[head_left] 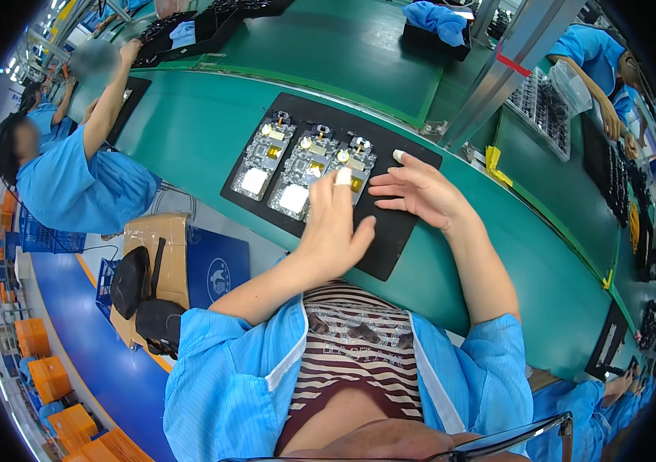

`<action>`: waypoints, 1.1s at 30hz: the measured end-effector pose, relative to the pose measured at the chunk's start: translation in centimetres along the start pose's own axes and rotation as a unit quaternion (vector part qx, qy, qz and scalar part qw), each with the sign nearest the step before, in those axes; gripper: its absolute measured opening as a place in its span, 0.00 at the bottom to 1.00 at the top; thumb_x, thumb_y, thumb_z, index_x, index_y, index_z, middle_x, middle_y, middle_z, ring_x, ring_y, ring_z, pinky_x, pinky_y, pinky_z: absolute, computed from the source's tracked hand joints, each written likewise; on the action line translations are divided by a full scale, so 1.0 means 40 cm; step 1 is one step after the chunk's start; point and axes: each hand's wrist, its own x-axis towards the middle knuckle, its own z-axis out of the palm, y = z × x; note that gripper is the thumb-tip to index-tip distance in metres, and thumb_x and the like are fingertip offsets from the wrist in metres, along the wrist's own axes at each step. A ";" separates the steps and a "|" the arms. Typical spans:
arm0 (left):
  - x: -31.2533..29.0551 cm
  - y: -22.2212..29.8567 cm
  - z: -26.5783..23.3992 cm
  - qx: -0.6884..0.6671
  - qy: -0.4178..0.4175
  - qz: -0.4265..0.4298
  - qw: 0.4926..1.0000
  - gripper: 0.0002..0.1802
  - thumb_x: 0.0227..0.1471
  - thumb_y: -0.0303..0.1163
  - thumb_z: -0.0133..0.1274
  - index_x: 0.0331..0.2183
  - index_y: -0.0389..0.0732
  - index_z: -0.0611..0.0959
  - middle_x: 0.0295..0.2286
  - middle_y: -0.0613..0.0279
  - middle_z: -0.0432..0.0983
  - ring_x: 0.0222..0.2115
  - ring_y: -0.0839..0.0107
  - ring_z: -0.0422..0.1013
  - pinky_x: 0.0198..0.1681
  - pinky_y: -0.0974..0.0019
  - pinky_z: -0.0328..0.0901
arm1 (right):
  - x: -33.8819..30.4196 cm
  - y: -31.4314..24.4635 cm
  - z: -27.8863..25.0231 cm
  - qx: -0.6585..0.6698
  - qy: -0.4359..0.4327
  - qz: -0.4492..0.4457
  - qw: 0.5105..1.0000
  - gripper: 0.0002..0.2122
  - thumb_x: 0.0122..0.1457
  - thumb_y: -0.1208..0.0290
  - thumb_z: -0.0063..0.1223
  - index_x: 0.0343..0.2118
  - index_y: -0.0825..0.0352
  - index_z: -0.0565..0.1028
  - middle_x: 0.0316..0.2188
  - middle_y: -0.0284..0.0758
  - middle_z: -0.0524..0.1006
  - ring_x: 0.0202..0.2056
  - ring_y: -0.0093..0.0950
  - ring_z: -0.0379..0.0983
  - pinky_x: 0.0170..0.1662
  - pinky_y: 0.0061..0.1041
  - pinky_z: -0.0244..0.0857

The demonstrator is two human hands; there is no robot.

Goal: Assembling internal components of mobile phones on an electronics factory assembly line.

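Note:
Three circuit boards lie in a row on a black mat (395,250): the left board (264,154), the middle board (301,165) and the right board (358,158). Each carries small metal and gold-coloured parts; white squares show on the left and middle ones. My left hand (330,235) reaches over the right board, its capped fingertips at that board and its thumb apart; it covers the board's lower part. Just right of the same board, my right hand (428,192) hovers over the mat with fingers stretched and apart. White finger cots cover some fingertips on both hands.
The mat rests on a green workbench (497,262). A metal post (497,73) rises beyond it at the right. A black bin with blue cloth (435,23) stands at the back. Co-workers in blue sit at left (85,181) and far right (589,46). A cardboard box (162,231) stands below left.

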 end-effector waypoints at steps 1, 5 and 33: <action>0.005 -0.011 -0.001 0.021 0.000 -0.018 1.000 0.35 0.42 0.28 0.54 0.47 0.21 0.58 0.46 0.32 0.55 0.46 0.41 0.55 0.51 0.48 0.53 | 0.008 0.011 0.001 0.041 -0.003 0.005 0.999 0.25 0.58 0.72 0.49 0.55 0.68 0.52 0.42 0.50 0.71 0.44 0.39 0.72 0.46 0.37 0.68; 0.024 -0.034 0.031 0.097 -0.035 -0.037 0.994 0.39 0.40 0.29 0.56 0.50 0.21 0.58 0.43 0.34 0.60 0.43 0.44 0.59 0.48 0.50 0.56 | 0.019 0.026 -0.001 0.124 -0.064 0.009 0.990 0.41 0.56 0.71 0.51 0.62 0.71 0.34 0.39 0.43 0.70 0.43 0.35 0.70 0.45 0.38 0.67; 0.053 -0.034 -0.055 -0.311 -0.082 -0.154 0.934 0.04 0.46 0.20 0.51 0.28 0.29 0.75 0.16 0.64 0.72 0.18 0.84 0.62 0.20 0.70 0.56 | 0.043 0.007 -0.064 -0.005 -0.194 -0.019 0.981 0.17 0.62 0.69 0.44 0.52 0.72 0.66 0.43 0.36 0.74 0.42 0.22 0.72 0.42 0.20 0.68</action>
